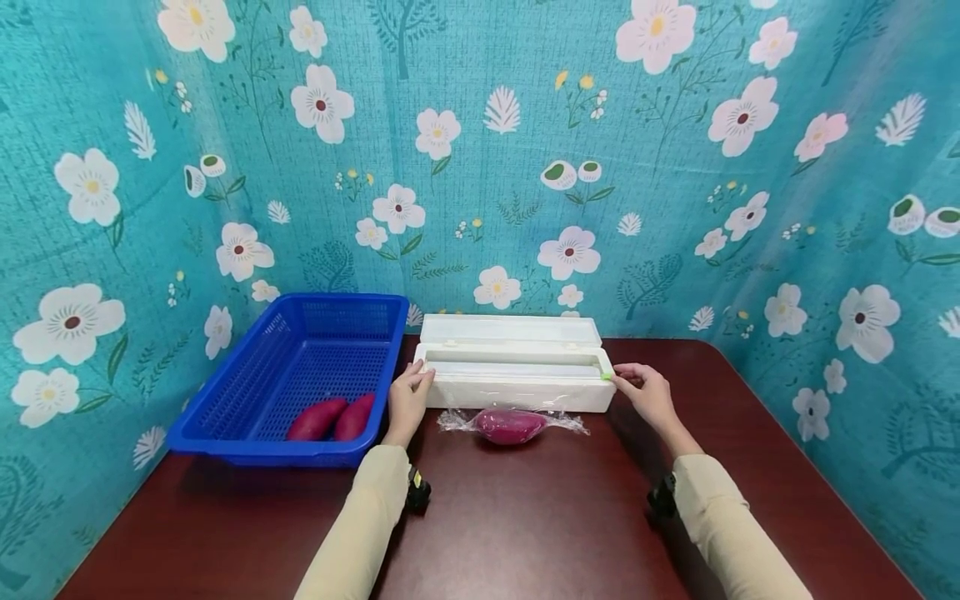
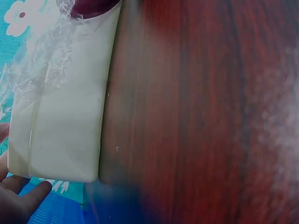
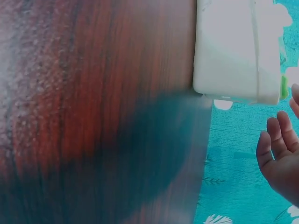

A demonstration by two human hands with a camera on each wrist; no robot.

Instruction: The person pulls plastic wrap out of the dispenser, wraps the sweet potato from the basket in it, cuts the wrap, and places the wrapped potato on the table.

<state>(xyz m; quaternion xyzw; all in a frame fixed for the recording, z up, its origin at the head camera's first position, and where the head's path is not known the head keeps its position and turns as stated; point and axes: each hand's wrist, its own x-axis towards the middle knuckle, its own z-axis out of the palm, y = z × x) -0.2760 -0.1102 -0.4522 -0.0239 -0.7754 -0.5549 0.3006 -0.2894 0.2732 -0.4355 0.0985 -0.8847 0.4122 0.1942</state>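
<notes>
A white cling film dispenser [image 1: 517,393] stands at the back of the table with its lid [image 1: 510,330] raised. My left hand [image 1: 408,402] grips its left end, thumb near the top edge and fingers around the corner. At the other end, the fingertips of my right hand [image 1: 648,396] touch beside a green slider [image 1: 607,377]; the other fingers reach out loosely in the right wrist view. In front of the dispenser lies a red-purple sweet potato [image 1: 510,426] in clear film, its loose ends spread to both sides. In the left wrist view, film [image 2: 51,60] overlaps the dispenser's front.
To the left stands a blue plastic basket [image 1: 288,448] with two unwrapped sweet potatoes [image 1: 318,419] in its near right corner. A teal flowered curtain [image 1: 480,167] closes off the back and sides of the dark red-brown wooden table [image 1: 540,517].
</notes>
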